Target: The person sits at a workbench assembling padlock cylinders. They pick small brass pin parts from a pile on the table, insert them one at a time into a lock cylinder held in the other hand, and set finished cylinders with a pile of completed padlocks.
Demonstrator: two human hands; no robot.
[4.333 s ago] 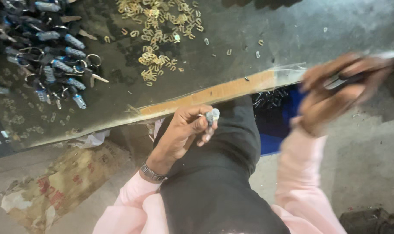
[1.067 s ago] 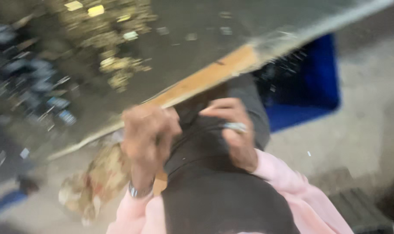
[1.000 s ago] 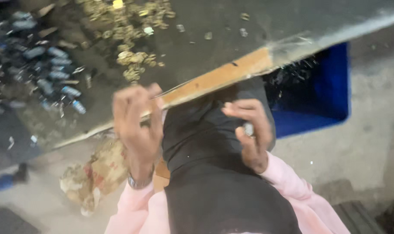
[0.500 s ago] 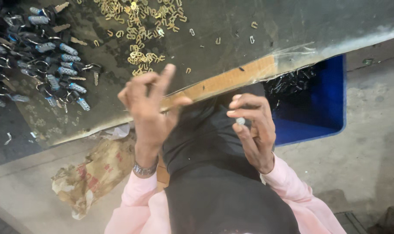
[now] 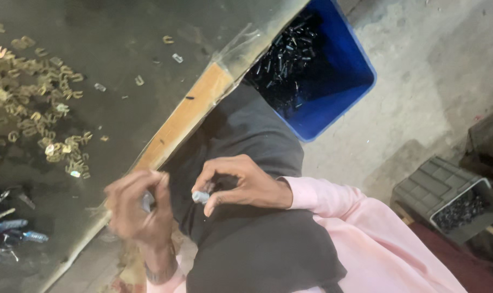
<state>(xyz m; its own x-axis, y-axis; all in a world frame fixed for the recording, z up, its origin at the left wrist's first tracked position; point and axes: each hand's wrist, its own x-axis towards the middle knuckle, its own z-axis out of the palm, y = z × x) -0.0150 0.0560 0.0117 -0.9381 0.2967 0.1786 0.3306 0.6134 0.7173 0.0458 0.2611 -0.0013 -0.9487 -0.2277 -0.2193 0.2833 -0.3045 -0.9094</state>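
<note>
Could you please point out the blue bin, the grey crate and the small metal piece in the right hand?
blue bin (image 5: 348,92), head view, inner right wall.
grey crate (image 5: 428,184), head view, ribbed side.
small metal piece (image 5: 200,196), head view, its middle, pinched in the fingers.

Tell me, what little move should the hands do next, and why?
Probably bring the right hand closer to the left hand. The right fingertips pinch a small silvery piece, the left hand seems to hold another, and a gap separates them above the lap.

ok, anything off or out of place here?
A few brass clips lie strayed from the main pile on the table. The table's edge covering looks torn, baring wood. Left hand is blurred.
</note>
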